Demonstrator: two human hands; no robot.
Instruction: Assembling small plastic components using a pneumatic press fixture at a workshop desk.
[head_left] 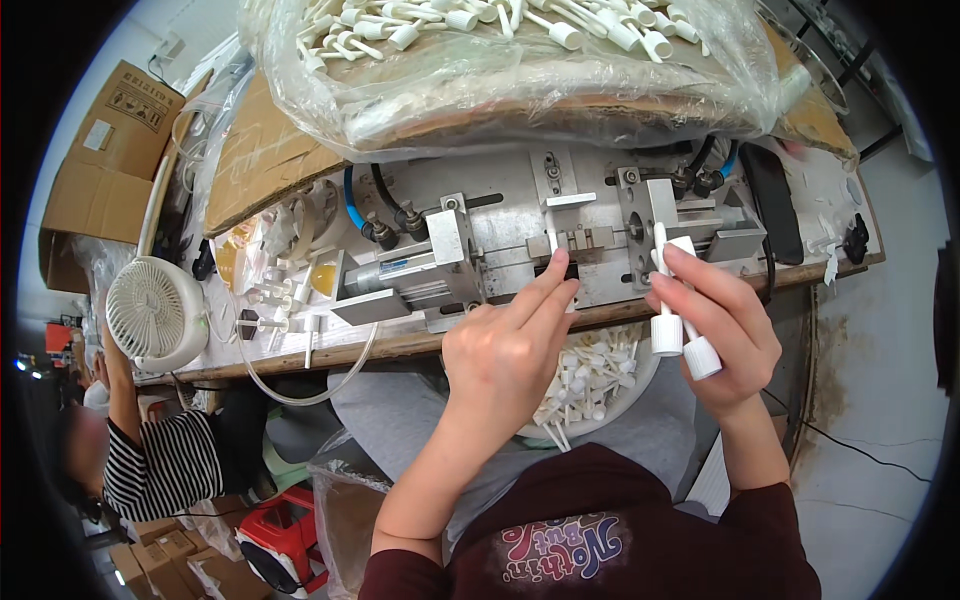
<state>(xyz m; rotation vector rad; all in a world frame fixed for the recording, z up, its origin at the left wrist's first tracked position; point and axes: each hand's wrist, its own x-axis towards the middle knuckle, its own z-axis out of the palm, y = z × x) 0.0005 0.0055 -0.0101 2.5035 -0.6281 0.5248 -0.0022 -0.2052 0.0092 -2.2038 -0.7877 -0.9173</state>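
My right hand is closed around white plastic sticks with ribbed caps; one cap and another cap hang down below the fingers. My left hand reaches over the middle of a metal clamping fixture, with its index and middle fingers stretched out. The index fingertip is at the lower end of a white stem standing in the fixture; I cannot tell whether it touches. The left thumb is hidden. Metal cylinder units flank the fixture, one on the left and one on the right.
A plastic-lined cardboard tray heaped with white capped sticks stands behind the fixture. On my lap rests a white tub of similar parts. A small white fan and loose parts are at left, a black phone-like slab at right. Another person's striped sleeve shows lower left.
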